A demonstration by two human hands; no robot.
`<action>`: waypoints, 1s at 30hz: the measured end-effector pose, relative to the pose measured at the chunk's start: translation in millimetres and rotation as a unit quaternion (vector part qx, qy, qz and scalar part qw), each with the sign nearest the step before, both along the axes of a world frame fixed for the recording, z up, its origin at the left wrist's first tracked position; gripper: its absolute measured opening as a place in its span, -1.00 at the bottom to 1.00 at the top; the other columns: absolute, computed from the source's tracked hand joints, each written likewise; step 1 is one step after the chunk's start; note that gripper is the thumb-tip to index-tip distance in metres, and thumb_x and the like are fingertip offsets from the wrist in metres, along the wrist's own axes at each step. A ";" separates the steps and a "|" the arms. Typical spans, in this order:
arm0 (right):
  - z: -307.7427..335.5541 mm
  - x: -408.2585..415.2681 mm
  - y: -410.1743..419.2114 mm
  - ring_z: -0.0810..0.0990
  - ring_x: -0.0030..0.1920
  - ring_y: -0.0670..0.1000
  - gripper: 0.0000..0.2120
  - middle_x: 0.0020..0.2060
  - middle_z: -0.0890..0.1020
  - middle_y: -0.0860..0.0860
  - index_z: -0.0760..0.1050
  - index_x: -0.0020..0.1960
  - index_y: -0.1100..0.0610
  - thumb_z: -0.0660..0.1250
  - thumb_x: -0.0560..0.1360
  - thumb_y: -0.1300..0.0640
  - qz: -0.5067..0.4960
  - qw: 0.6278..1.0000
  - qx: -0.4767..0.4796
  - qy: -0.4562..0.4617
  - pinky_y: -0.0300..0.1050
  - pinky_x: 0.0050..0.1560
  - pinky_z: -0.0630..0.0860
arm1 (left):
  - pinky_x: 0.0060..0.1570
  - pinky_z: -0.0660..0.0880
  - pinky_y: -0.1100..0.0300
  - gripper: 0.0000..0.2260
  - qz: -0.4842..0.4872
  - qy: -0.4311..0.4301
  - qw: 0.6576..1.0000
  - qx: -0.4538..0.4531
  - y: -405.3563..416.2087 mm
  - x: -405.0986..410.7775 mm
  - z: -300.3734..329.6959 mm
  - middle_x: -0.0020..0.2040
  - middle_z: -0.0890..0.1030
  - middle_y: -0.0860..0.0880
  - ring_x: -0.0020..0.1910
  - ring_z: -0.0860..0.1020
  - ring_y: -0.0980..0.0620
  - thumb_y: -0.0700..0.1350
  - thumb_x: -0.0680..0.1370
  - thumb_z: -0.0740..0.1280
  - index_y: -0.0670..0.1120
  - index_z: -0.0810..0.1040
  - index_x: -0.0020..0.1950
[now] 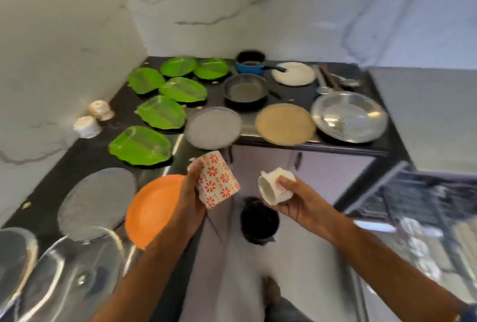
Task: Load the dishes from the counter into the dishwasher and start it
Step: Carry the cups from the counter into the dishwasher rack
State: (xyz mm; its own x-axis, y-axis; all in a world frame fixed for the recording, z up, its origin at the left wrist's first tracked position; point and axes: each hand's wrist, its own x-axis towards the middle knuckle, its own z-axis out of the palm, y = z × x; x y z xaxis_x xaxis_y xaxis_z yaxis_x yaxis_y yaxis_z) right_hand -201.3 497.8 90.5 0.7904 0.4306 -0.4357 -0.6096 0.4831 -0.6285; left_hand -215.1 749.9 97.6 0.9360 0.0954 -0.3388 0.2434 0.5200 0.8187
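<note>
Dishes cover the black worktop (85,156), which bends round a corner. At the far left edge two glass lids (69,277) lie near the camera, with a grey plate (96,199) beyond them and an orange plate (152,209) just beside it. Two small cups (94,120) sit on their sides by the left wall. Six green leaf-shaped plates (161,112), each divided into compartments, run from the worktop's middle to the back corner; all look empty. Further right lie a grey round plate (213,127), a dark pan (245,88), a blue saucepan (249,66) with another dark pot behind it, a white plate (294,73) and a tan plate (285,124); nothing shows in them. A steel plate (349,116) at the right end holds what may be a spoon, and more utensils (335,81) lie behind it, too blurred to tell apart.

The left hand (189,192) grips a red-flowered cup (216,181), tilted with its mouth up and away, in the air off the worktop's edge. The right hand (291,199) holds a white cup (275,186) on its side, mouth toward the left, fingers curled round it. The hands are near each other but apart. Below them a dark bin (259,222) stands on the floor. At the far right the dishwasher rack (426,203) is pulled out, holding blurred white items.
</note>
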 end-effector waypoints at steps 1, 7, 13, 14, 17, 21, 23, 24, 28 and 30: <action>-0.4 -19.9 -24.6 0.61 0.21 0.21 -0.37 0.25 0.59 0.22 0.45 0.34 0.15 0.60 0.35 0.09 -0.024 1.000 -0.008 -0.002 0.17 0.23 0.55 | 0.11 0.61 -0.03 -0.26 -0.030 0.014 0.999 -0.003 -27.7 -8.7 0.0 0.17 0.68 -0.09 0.15 0.65 -0.04 0.27 0.29 0.53 -0.07 0.51 0.35; 0.7 -134.3 -156.2 0.59 0.18 0.27 -0.41 0.22 0.59 0.25 0.41 0.35 0.21 0.53 0.39 0.12 -0.135 0.987 -0.083 0.024 0.12 0.11 0.61 | 0.09 0.57 -0.06 -0.10 -0.184 0.048 0.982 0.009 -176.6 -61.3 -17.4 0.15 0.68 -0.16 0.08 0.67 -0.12 0.37 0.13 0.58 -0.09 0.51 0.33; -13.2 -230.3 -289.0 0.58 0.22 0.23 -0.52 0.27 0.57 0.28 0.39 0.41 0.24 0.39 0.54 0.13 -0.184 0.975 -0.117 0.034 0.19 0.25 0.54 | 0.08 0.56 -0.09 -0.57 -0.257 0.079 0.963 -0.016 -318.5 -122.5 -44.8 0.18 0.68 -0.11 0.16 0.64 -0.11 0.17 0.57 0.26 -0.06 0.51 0.33; -18.6 -245.9 -315.7 0.56 0.25 0.25 -0.52 0.26 0.58 0.27 0.41 0.40 0.23 0.40 0.54 0.13 -0.190 0.974 -0.116 0.037 0.26 0.36 0.42 | 0.04 0.59 -0.08 -0.60 -0.258 0.085 0.962 -0.018 -346.1 -135.9 -48.8 0.17 0.68 -0.13 0.15 0.64 -0.13 0.13 0.62 0.19 -0.08 0.52 0.32; -29.9 -293.0 -398.5 0.57 0.26 0.26 -0.54 0.23 0.61 0.26 0.44 0.35 0.22 0.43 0.50 0.14 -0.207 0.970 -0.119 0.054 0.28 0.38 0.39 | -0.03 0.62 -0.08 -0.58 -0.241 0.095 0.965 -0.040 -430.8 -181.2 -58.7 0.16 0.65 -0.21 0.09 0.65 -0.16 0.11 0.66 0.12 -0.13 0.55 0.30; -37.3 -333.1 -480.4 0.66 0.09 0.20 -0.55 0.13 0.66 0.24 0.41 0.34 0.19 0.40 0.48 0.18 -0.231 0.964 -0.105 0.079 0.21 0.18 0.57 | -0.01 0.57 -0.07 -0.61 -0.238 0.108 0.965 -0.030 -508.5 -232.6 -63.9 0.01 0.70 -0.16 -0.07 0.70 -0.10 0.12 0.65 0.13 -0.06 0.68 0.07; -42.7 -341.8 -514.4 0.64 0.11 0.24 -0.51 0.16 0.64 0.26 0.41 0.35 0.18 0.43 0.46 0.15 -0.224 0.964 -0.112 0.086 0.18 0.11 0.62 | -0.10 0.59 -0.02 -0.61 -0.240 0.113 0.964 -0.005 -537.0 -250.3 -63.7 -0.05 0.71 -0.14 -0.14 0.70 -0.08 0.14 0.63 0.16 -0.08 0.66 0.05; -45.3 -342.3 -528.6 0.63 0.14 0.26 -0.48 0.19 0.62 0.27 0.42 0.35 0.17 0.45 0.44 0.12 -0.216 0.965 -0.122 0.088 0.17 0.10 0.63 | -0.16 0.59 0.02 -0.62 -0.241 0.117 0.963 0.011 -548.7 -255.5 -64.8 -0.07 0.71 -0.13 -0.15 0.70 -0.07 0.15 0.63 0.16 -0.09 0.64 0.07; -53.7 -322.1 -560.8 0.65 0.10 0.18 -0.45 0.18 0.63 0.21 0.46 0.31 0.12 0.49 0.39 0.01 -0.164 0.965 -0.190 0.082 0.07 0.08 0.63 | -0.20 0.60 0.09 -0.61 -0.242 0.117 0.962 0.043 -571.4 -255.3 -72.0 -0.02 0.71 -0.13 -0.10 0.69 -0.07 0.15 0.64 0.15 -0.10 0.57 0.19; -61.2 -301.8 -569.5 0.66 0.06 0.14 -0.43 0.14 0.65 0.18 0.46 0.31 0.12 0.51 0.36 0.00 -0.152 0.966 -0.195 0.081 0.02 -0.01 0.63 | -0.24 0.61 0.12 -0.63 -0.228 0.110 0.966 0.051 -576.4 -243.7 -77.2 -0.01 0.70 -0.15 -0.12 0.70 -0.07 0.14 0.60 0.21 -0.11 0.57 0.18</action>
